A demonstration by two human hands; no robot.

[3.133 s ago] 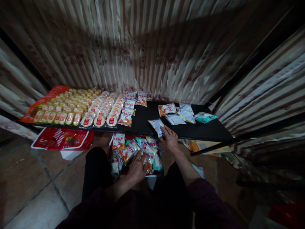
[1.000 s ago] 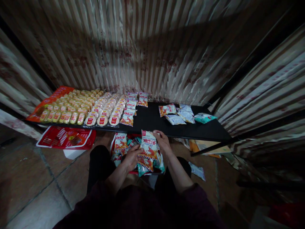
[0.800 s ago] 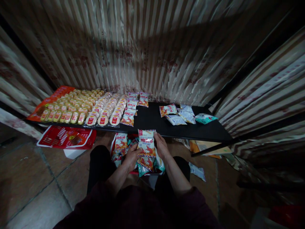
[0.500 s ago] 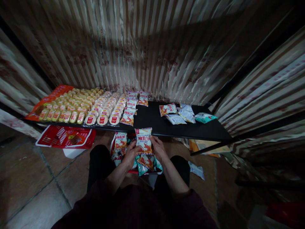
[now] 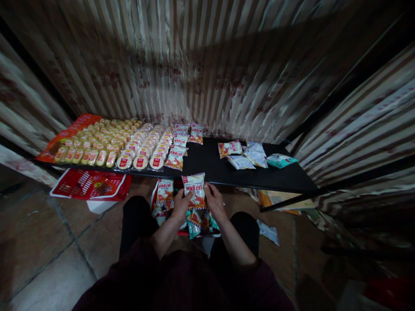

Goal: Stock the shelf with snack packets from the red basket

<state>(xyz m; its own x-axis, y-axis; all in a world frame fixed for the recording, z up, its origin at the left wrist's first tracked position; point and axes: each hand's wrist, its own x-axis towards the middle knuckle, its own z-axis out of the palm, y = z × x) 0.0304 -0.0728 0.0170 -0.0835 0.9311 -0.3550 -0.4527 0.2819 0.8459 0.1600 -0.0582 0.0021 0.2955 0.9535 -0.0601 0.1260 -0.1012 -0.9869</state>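
I hold one orange and white snack packet (image 5: 193, 191) upright at the near edge of a black shelf (image 5: 292, 178). My left hand (image 5: 180, 204) grips its left side and my right hand (image 5: 214, 202) grips its right side, fingers closed on it. Just below my hands sits a box of several more packets (image 5: 197, 220) of the same kind, resting over my lap. A column of matching packets (image 5: 177, 151) lies on the shelf ahead of my left hand.
Rows of round wrapped cakes (image 5: 142, 149) and yellow wrapped sweets (image 5: 89, 144) fill the shelf's left half. Loose white and teal packets (image 5: 249, 155) lie at its right. A red basket (image 5: 90, 186) stands on the tiled floor at left. Striped curtains close in behind and right.
My right hand left a white packet on the shelf and came down to the box. Both hands lifted one orange packet and shifted it a little left toward the shelf edge.
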